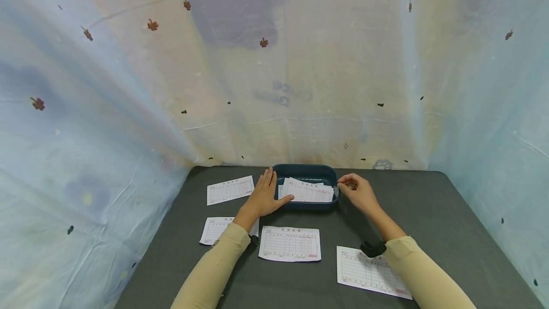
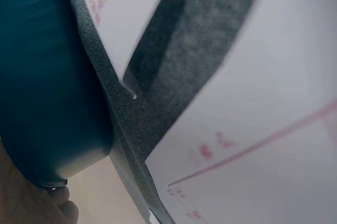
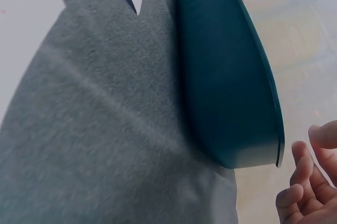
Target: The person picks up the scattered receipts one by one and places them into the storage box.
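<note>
A dark teal plastic tub (image 1: pixel 306 207) stands at the back of the table, holding a loose pile of white printed form slips (image 1: pixel 309 190). My left hand (image 1: pixel 266 197) lies along the tub's left end, fingers straight and pointing away, the thumb stretched over the front rim. In the left wrist view that hand (image 2: pixel 26 197) overlaps the tub's rim. Just off the right end is my right hand (image 1: pixel 360 193), its fingers loosely bent. The right wrist view shows this hand (image 3: pixel 310 182) beside the tub's corner, with nothing between thumb and fingers.
Four-cornered printed forms lie on the dark grey table (image 1: pixel 433 232): one form (image 1: pixel 230 190) left of the tub, another (image 1: pixel 216 230) partly under the left forearm, a third (image 1: pixel 289 244) at front centre, and one (image 1: pixel 356 271) below the right wrist. A patterned curtain (image 1: pixel 300 85) hangs behind.
</note>
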A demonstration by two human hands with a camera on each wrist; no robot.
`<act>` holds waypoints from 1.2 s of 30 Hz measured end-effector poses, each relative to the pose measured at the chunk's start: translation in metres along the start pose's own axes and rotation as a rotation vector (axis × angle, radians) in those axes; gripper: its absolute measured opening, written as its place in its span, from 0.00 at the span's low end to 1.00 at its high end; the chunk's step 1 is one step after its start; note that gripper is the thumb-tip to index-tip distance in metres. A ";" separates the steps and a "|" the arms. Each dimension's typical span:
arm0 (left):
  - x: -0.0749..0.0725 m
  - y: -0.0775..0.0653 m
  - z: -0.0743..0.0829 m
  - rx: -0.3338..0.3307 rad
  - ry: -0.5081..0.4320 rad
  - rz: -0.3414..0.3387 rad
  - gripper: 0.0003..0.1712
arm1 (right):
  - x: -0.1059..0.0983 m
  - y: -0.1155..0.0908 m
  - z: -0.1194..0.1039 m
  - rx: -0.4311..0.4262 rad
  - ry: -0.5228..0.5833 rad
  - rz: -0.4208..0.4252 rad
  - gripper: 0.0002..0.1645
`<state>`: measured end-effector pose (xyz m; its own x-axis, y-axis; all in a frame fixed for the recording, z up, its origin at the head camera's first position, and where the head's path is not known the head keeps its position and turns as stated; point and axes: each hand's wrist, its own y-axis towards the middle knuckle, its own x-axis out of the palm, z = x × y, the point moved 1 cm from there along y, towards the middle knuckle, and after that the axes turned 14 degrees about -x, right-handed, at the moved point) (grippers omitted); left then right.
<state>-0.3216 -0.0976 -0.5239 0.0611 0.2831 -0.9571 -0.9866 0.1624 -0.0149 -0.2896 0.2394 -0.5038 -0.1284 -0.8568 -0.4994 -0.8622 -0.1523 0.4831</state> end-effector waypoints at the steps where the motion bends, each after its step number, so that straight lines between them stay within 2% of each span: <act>1: 0.000 0.000 0.000 0.000 -0.002 0.000 0.67 | -0.001 -0.002 0.000 -0.001 -0.003 0.004 0.07; 24: -0.001 0.001 0.000 0.000 -0.001 0.008 0.66 | -0.034 -0.050 0.001 -0.019 -0.066 -0.085 0.07; 31: 0.001 0.000 0.000 -0.007 -0.013 -0.004 0.67 | -0.042 -0.069 0.002 -0.066 -0.110 -0.119 0.07; 36: 0.001 0.001 -0.002 -0.001 -0.012 0.004 0.67 | -0.047 -0.079 0.001 -0.031 -0.120 -0.151 0.09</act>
<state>-0.3226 -0.0986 -0.5253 0.0592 0.2950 -0.9536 -0.9870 0.1602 -0.0117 -0.2157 0.2923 -0.5196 -0.0579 -0.7585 -0.6491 -0.8609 -0.2912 0.4171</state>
